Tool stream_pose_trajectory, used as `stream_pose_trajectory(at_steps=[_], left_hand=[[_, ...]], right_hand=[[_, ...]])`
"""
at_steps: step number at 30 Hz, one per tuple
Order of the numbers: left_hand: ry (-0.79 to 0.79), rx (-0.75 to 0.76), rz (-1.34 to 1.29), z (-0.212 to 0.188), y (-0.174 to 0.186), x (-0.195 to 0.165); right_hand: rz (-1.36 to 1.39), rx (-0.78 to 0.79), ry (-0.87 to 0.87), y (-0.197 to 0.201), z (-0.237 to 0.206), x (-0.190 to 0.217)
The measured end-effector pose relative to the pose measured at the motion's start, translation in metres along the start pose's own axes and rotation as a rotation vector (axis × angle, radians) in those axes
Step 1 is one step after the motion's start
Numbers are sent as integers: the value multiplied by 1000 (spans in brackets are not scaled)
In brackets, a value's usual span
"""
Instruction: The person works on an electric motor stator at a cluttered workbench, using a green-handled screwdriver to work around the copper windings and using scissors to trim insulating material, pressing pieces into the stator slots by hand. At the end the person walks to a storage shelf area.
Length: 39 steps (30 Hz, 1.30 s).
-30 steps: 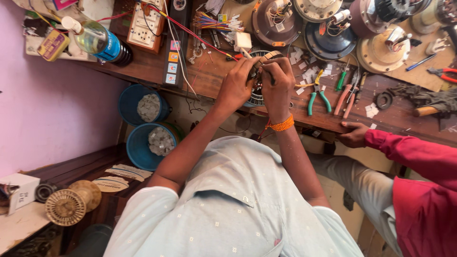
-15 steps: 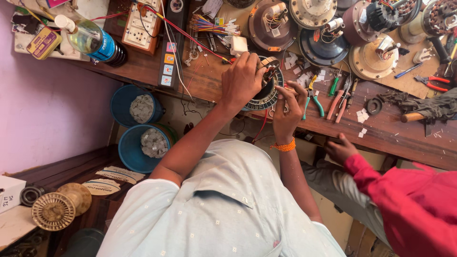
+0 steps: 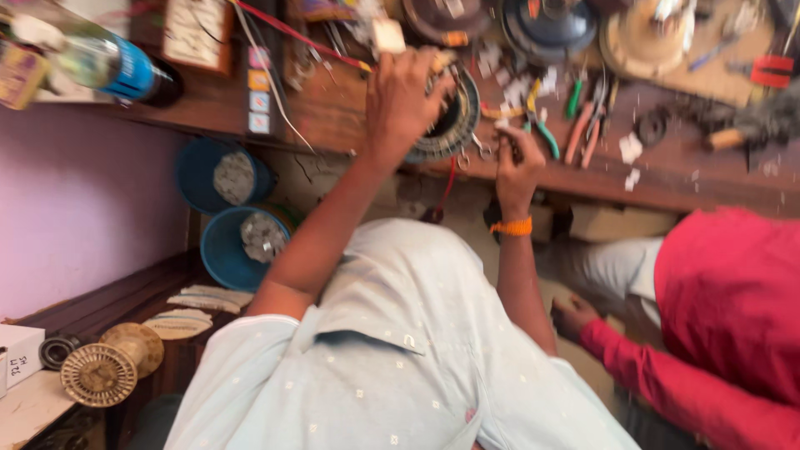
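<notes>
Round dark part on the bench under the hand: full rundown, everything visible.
The stator is a dark ring with a ribbed, metal-looking rim, blurred by motion. It sits tilted at the front edge of the wooden bench. The left hand covers its left side and grips it; the right hand, with an orange wristband, is just to its right. Contact there is unclear. A red wire hangs below it.

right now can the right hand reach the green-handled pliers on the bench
Probably yes: the right hand is just beside the green-handled pliers, and nothing visible lies between them.
</notes>
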<state>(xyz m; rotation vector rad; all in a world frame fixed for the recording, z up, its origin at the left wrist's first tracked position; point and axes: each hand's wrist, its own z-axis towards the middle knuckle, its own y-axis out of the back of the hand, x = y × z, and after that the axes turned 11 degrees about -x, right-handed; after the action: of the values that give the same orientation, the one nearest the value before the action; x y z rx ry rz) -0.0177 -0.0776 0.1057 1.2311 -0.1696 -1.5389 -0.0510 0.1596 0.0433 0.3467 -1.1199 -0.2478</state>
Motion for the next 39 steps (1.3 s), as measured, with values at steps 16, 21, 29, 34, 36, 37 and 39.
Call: stream_pose_trajectory(at_steps=[16, 21, 29, 34, 36, 37, 39], left_hand=[[92, -306, -611, -75, -13, 28], [355, -279, -983, -94, 22, 28], [187, 421, -791, -84, 65, -17], [-167, 324, -702, -80, 62, -51], [-143, 332, -726, -76, 67, -52], [-114, 361, -745, -73, 69, -51], [-57, 415, -780, -68, 72, -48]], right_hand=[[-510, -138, -201, -34, 21, -98], [-519, -106, -192, -33, 27, -107], [423, -24, -563, 27, -30, -2], [405, 134, -289, 49, -54, 86], [449, 98, -236, 50, -52, 88], [406, 66, -275, 45, -47, 79], [324, 4, -349, 32, -36, 47]])
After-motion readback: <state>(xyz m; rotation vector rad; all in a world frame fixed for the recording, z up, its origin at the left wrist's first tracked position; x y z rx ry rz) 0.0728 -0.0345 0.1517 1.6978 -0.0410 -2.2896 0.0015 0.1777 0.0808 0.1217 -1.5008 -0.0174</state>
